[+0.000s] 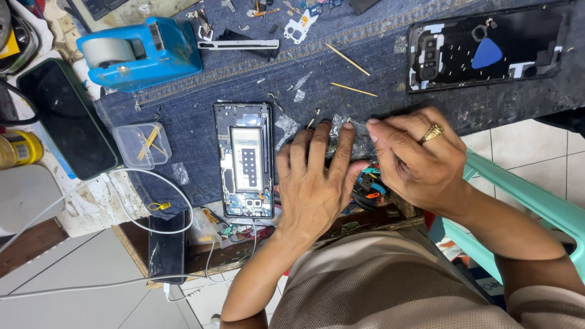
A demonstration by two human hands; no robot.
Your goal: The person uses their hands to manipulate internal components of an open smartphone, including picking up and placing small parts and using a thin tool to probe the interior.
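Observation:
My left hand (314, 176) lies flat, fingers spread, pressing on a crinkled piece of clear film (341, 135) on the denim cloth (378, 55). My right hand (414, 155), with a gold ring, pinches a thin needle-like tool (358, 123) at the film's edge, fingertips touching those of the left. An opened phone body (244, 159) with bare circuit parts lies just left of my left hand. What sits under the palms is hidden.
A blue tape dispenser (141, 52) stands at the back left. A black phone back cover (487, 49) with a blue pick lies back right. Wooden sticks (347, 59), a small clear box (142, 145), a dark phone (68, 119), white cables (161, 183) and a teal chair (524, 207) surround.

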